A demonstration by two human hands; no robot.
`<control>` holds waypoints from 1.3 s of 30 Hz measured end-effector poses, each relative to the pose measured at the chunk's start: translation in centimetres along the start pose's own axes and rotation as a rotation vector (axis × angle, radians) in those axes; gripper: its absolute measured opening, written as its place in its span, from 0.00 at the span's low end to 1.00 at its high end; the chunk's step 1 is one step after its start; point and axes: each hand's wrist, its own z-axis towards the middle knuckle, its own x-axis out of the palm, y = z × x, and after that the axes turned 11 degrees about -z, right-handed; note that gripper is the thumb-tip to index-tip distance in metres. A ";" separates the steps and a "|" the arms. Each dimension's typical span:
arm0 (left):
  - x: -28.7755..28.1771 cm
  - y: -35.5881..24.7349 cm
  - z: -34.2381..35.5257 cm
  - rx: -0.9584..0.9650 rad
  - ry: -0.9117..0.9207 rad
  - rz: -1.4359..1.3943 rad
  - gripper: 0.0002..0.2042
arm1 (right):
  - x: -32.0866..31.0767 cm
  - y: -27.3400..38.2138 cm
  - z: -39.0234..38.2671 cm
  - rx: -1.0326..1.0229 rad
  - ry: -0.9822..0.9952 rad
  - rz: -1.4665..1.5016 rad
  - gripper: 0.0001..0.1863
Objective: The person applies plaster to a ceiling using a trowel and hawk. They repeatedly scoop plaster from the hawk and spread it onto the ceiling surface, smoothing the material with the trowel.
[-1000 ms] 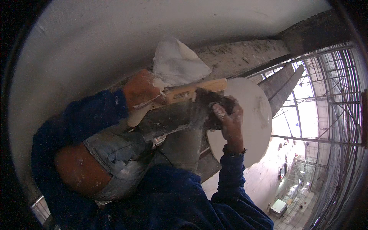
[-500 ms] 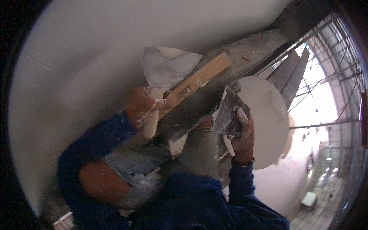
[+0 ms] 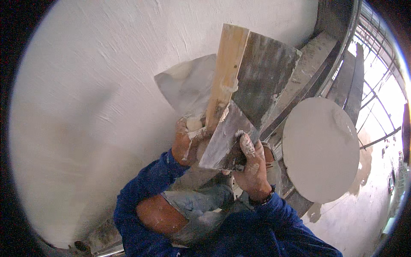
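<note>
While left hand [image 3: 183,144] grips 2 tools, wide blade [image 3: 267,75] and scraper [image 3: 187,83], right hand [image 3: 255,173] pinches small plate [image 3: 223,143] at wide blade's lower end; wall [image 3: 94,98] behind looks coated, ridges unlevelled.

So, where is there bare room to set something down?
The pale round disc right of the right hand looks bare, firmness unclear. The dusty grey ledge past the wide, dark, wood-backed blade shows some room. It's crowded at the left hand, between the fan-shaped grey spatula and the angular grey metal scraper.
</note>
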 end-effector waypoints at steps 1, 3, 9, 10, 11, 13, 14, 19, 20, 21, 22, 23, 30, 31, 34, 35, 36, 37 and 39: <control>0.5 -0.8 0.0 -0.008 0.017 0.032 0.16 | 0.5 0.3 0.1 0.008 0.025 0.009 0.15; 1.6 -0.6 0.1 0.061 0.001 0.170 0.16 | 0.0 1.2 0.1 0.024 0.066 0.005 0.15; -2.0 1.7 0.5 0.025 -0.080 0.012 0.13 | 1.8 1.9 0.5 0.122 0.074 0.119 0.17; -2.4 2.0 1.2 -0.041 -0.115 -0.099 0.13 | 2.0 2.0 0.7 0.116 0.064 0.090 0.17; -3.5 2.3 1.3 -0.028 -0.123 -0.062 0.12 | 2.5 2.0 1.0 0.122 0.067 0.111 0.18; -6.2 3.6 1.9 0.070 -0.085 0.139 0.12 | 3.5 2.5 1.2 0.123 0.065 0.145 0.18; -6.4 3.7 2.2 0.153 -0.038 0.303 0.12 | 3.4 2.6 1.2 0.134 0.048 0.135 0.19; 1.5 -1.0 0.1 0.222 -0.122 0.497 0.12 | -1.1 2.8 -0.4 -0.014 -0.136 -0.012 0.21; 2.3 -1.7 -0.2 0.225 -0.170 0.472 0.13 | -1.4 4.3 -0.8 -0.099 -0.117 -0.207 0.21; 2.6 -2.2 -0.6 0.233 -0.227 0.447 0.13 | -1.4 5.8 -1.1 -0.178 -0.086 -0.401 0.22; 1.9 -1.8 -0.5 0.245 -0.274 0.334 0.12 | -2.2 6.5 -0.8 -0.286 -0.086 -0.400 0.22; 2.1 -2.1 -0.5 0.240 -0.261 0.360 0.12 | -2.6 6.9 -0.7 -0.398 -0.101 -0.403 0.22; 1.9 -2.3 -0.2 0.032 -0.217 0.503 0.10 | -2.4 9.5 0.9 -0.264 -0.014 -1.025 0.15; 1.9 -2.4 -0.2 0.042 -0.227 0.512 0.10 | -2.6 9.3 1.3 -0.220 -0.016 -1.160 0.15; 2.0 -2.1 -0.3 0.041 -0.221 0.529 0.11 | -3.5 9.0 2.3 -0.268 0.007 -1.027 0.15; 1.8 -2.2 -0.2 0.035 -0.200 0.540 0.11 | -3.8 8.8 2.7 -0.295 -0.009 -1.000 0.15; 1.7 -2.2 -0.1 0.028 -0.179 0.551 0.12 | -4.1 9.0 3.0 -0.283 0.017 -0.957 0.15; 1.8 -2.3 -0.2 0.047 -0.166 0.596 0.12 | -4.1 9.3 3.2 -0.325 -0.002 -1.002 0.14; 2.0 -2.3 -0.3 0.081 -0.141 0.684 0.12 | -3.7 9.7 3.5 -0.405 -0.041 -1.093 0.14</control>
